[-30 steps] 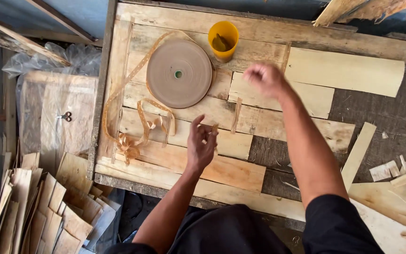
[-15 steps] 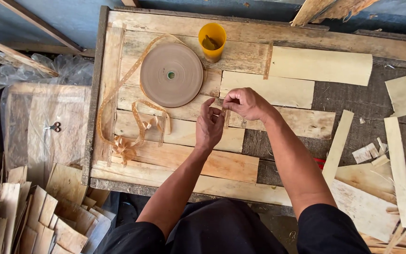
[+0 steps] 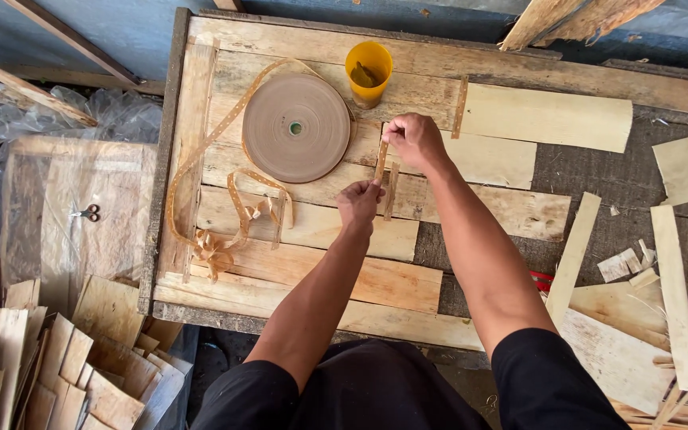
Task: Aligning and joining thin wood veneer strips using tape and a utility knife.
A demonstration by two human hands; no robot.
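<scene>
Tape strip (image 3: 381,161) pinched between left hand (image 3: 357,202), right hand (image 3: 412,139)

light: bright, even daylight | shadows: soft, cast beneath the forearms onto the wooden table (image 3: 296,263) | glare: mild, seen on pale veneer sheets | focus: sharp throughout | edges: slightly bent by wide lens

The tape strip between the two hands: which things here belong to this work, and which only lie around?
In use: left hand, right hand, tape strip, tape roll, veneer sheets.
Lying about: yellow cup, scissors, plastic bag, wood offcuts.
</scene>
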